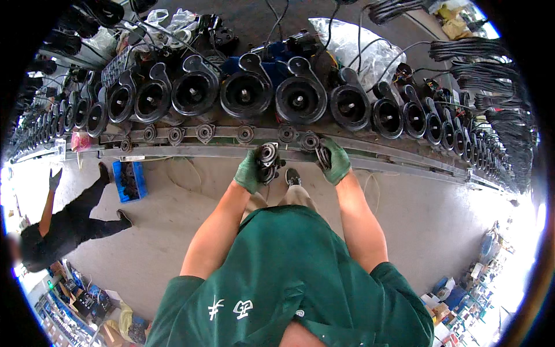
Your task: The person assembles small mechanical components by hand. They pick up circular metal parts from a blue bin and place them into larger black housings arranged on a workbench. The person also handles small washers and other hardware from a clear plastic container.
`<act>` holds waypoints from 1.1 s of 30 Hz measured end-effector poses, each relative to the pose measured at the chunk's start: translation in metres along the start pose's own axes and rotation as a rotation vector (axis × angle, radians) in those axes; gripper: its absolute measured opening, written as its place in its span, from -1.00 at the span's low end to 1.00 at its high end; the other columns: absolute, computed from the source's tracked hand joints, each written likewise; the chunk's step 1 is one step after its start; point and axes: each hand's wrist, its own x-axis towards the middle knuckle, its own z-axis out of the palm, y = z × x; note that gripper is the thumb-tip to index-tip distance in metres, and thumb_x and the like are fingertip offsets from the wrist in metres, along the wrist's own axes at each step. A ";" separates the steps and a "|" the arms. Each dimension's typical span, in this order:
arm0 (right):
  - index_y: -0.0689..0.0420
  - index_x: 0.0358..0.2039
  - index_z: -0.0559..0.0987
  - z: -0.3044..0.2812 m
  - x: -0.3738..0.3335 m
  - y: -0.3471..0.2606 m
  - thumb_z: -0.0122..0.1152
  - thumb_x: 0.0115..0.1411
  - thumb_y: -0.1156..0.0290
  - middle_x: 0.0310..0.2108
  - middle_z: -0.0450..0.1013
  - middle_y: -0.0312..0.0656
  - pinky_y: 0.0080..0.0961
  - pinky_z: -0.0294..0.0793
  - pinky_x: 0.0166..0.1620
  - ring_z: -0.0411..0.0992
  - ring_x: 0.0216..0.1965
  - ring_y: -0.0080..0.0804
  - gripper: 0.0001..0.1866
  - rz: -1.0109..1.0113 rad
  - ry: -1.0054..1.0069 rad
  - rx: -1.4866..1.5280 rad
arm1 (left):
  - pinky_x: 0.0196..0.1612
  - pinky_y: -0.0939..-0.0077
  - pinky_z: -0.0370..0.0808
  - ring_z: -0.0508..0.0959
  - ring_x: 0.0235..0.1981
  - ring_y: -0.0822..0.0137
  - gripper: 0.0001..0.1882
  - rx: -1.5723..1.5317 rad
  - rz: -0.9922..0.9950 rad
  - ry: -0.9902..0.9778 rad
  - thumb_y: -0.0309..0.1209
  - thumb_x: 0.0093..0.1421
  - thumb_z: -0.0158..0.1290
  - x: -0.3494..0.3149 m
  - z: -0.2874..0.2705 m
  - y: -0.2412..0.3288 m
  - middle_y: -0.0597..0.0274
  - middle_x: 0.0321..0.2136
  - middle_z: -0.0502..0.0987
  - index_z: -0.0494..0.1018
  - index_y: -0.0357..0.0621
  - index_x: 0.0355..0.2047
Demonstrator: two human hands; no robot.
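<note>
My left hand [247,172], in a green glove, is closed around a small stack of dark round flanged parts [269,154] just in front of the rail. My right hand [337,164], gloved alike, grips more dark round parts [323,157]. Against its fingertips sits another round flanged part [310,140]; whether it is held or rests on the rail I cannot tell. Several similar parts lie spaced along the metal rail [219,151], the nearest one [287,133] between my hands. Behind them stands a long row of black snail-shaped pump housings [246,94], open side toward me.
Bundled black cables [475,75] hang at the far right. Clear plastic sheeting [370,43] lies behind the housings. A blue crate [129,180] of dark parts stands on the floor at left, near another person [69,222] in dark clothes. Shelves with goods [457,301] line the lower right.
</note>
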 end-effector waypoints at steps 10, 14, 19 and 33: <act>0.11 -0.19 0.60 -0.088 0.021 -0.019 0.21 0.27 0.40 -0.29 0.58 -0.27 -0.47 0.59 -0.18 0.56 -0.29 -0.48 -0.87 -0.026 0.103 -0.078 | -0.11 0.27 0.61 0.64 -0.15 0.16 -0.45 0.098 0.156 0.098 0.01 0.35 -0.08 -0.008 0.035 -0.023 0.24 -0.08 0.64 0.42 -0.04 0.20; 0.13 -0.20 0.60 -0.112 0.014 -0.026 0.19 0.28 0.46 -0.29 0.58 -0.24 -0.43 0.61 -0.11 0.56 -0.27 -0.41 -0.90 0.049 0.108 0.367 | 0.00 0.22 0.59 0.60 -0.08 0.13 -0.44 -0.047 0.083 -0.017 0.01 0.37 -0.08 -0.013 0.017 -0.031 0.18 -0.02 0.61 0.41 -0.08 0.20; 0.10 0.11 0.46 -0.141 0.007 -0.027 0.17 0.29 0.51 0.00 0.50 -0.19 -0.34 0.59 0.01 0.49 -0.02 -0.33 -0.63 -0.038 -0.207 0.421 | -0.21 0.23 0.63 0.61 -0.07 0.11 -0.39 0.077 0.184 0.212 0.05 0.36 -0.14 -0.021 0.018 -0.046 0.17 -0.04 0.61 0.38 -0.09 0.23; 0.09 0.20 0.36 -0.214 0.056 -0.005 0.31 0.22 0.53 0.09 0.45 -0.24 -0.50 0.43 0.08 0.42 0.02 -0.41 -0.45 -0.200 0.165 -0.462 | -0.04 0.27 0.53 0.56 -0.02 0.12 -0.44 0.124 0.182 0.235 0.01 0.35 -0.20 -0.021 0.055 -0.065 0.25 0.01 0.59 0.44 -0.05 0.18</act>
